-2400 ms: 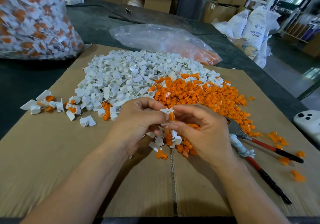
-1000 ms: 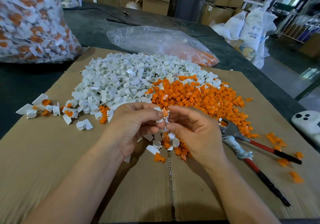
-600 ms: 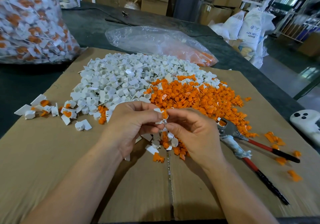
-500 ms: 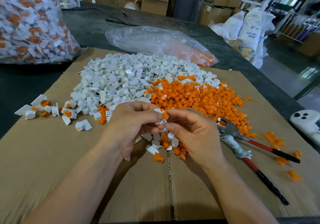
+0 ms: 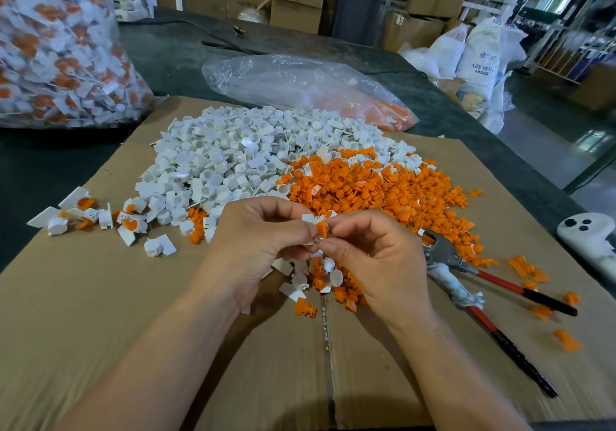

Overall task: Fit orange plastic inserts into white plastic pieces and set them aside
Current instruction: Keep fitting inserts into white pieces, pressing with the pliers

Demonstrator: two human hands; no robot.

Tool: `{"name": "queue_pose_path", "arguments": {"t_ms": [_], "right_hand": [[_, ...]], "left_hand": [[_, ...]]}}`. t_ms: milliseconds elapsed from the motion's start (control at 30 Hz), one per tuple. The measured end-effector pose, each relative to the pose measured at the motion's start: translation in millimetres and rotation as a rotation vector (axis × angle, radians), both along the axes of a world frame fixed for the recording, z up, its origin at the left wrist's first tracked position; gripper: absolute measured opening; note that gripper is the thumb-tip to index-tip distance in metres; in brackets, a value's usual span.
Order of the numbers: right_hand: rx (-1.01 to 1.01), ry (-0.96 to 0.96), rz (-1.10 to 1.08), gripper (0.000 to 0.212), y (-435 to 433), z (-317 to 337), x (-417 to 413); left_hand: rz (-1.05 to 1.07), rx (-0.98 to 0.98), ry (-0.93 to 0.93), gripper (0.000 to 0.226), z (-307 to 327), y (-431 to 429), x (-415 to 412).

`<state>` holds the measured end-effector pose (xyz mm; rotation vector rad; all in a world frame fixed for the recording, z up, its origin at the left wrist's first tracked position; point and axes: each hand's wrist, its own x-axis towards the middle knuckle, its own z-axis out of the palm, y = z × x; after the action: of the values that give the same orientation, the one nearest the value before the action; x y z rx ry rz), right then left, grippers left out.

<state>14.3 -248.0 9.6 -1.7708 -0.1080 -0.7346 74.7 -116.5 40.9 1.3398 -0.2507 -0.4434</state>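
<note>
Fitting is in hand: the left hand pinches a white piece, the right hand pinches an orange insert into it, above the middle of the cardboard. Next, I judge, a firm push is needed — then laying it by the finished ones near the left edge.

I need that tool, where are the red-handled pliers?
Head view, right side: the pliers lie on the cardboard beside the right hand, by the orange inserts.

Two hands, two bags, one pliers, perhaps hundreds of pieces.
</note>
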Motion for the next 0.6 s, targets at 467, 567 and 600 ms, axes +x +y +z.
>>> {"name": "queue_pose_path", "arguments": {"t_ms": [467,567,600], "right_hand": [[-0.244,-0.016,-0.015,0.034,-4.4,5.1,-1.0],[-0.25,-0.014,-0.02,0.034,-4.5,5.5,-0.5],[-0.259,-0.018,-0.02,0.035,-4.4,5.4,-0.5]], "left_hand": [[-0.05,0.039,0.027,0.015,-2.1,1.3,1.7],[-0.049,0.04,0.031,0.015,-1.9,0.8,1.8],[-0.047,0.042,0.029,0.016,-2.0,0.6,1.9]]}}
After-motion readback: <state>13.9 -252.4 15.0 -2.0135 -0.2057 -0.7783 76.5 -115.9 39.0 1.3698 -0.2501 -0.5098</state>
